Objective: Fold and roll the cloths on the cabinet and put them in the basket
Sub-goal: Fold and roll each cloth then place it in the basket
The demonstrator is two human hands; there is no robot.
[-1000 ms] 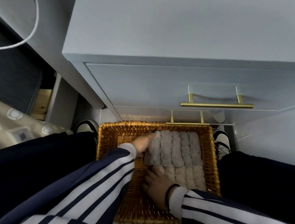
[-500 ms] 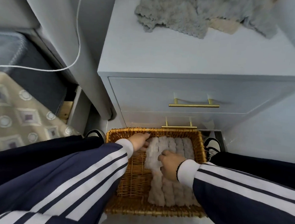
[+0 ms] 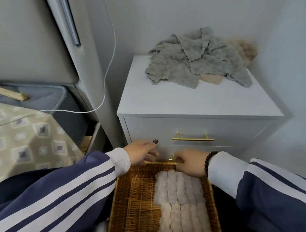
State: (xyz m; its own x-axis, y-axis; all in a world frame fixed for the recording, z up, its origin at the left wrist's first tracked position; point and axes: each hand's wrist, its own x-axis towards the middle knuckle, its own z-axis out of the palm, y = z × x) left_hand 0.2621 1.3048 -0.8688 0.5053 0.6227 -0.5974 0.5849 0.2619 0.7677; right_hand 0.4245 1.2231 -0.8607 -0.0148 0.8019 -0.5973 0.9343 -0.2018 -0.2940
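**Inspector:** Nearest first. What sits at six o'clock?

**Onlooker:** The wicker basket (image 3: pixel 136 208), on the floor in front of the cabinet. Rolled cloths (image 3: pixel 180 201) fill its right half in two rows, packed side by side; the left half shows bare weave.

**Inspector:** The hands?

**Onlooker:** Both hang above the basket's far rim. The left hand (image 3: pixel 143 150) is relaxed, fingers loosely extended, holding nothing. The right hand (image 3: pixel 190 162) has its fingers curled downward; I cannot tell whether it grasps anything.

**Inspector:** And farther off?

**Onlooker:** At twelve o'clock, the cabinet (image 3: pixel 193 103) carries the loose cloths (image 3: pixel 194 65), grey with a beige one beneath, heaped toward the back.

**Inspector:** Handling?

**Onlooker:** I judge them light, soft, limp, snag-prone. Pinch one scalloped corner at the pile's near edge, lifting a single cloth.
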